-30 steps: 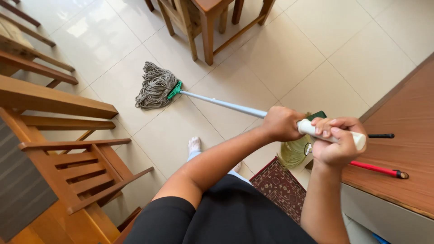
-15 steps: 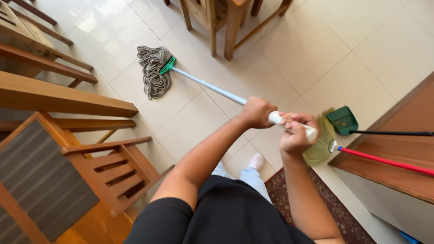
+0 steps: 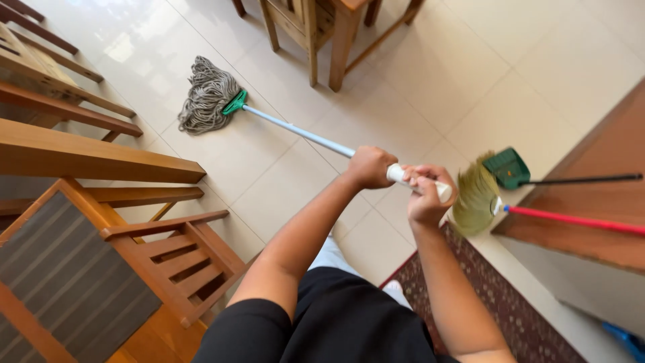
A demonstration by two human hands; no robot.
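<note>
I hold a mop with both hands. Its grey string head [image 3: 205, 96] lies on the pale tiled floor [image 3: 430, 87] at the upper left, fixed by a green clamp to a light blue pole [image 3: 295, 131]. My left hand [image 3: 370, 167] grips the pole lower down. My right hand [image 3: 426, 195] is closed around the white end of the handle, just behind the left one. My legs and a white-socked foot show below my arms.
Wooden chairs [image 3: 114, 222] stand close at the left. Table legs [image 3: 342, 40] rise at the top centre. A straw broom [image 3: 476, 196] with a red handle and a green dustpan [image 3: 507, 168] lean at the right by a wooden surface. A dark red rug [image 3: 497, 309] lies below.
The mop head has slid left and further from me across the tiles. My view has turned, so the chairs at the left now fill more of the picture.
</note>
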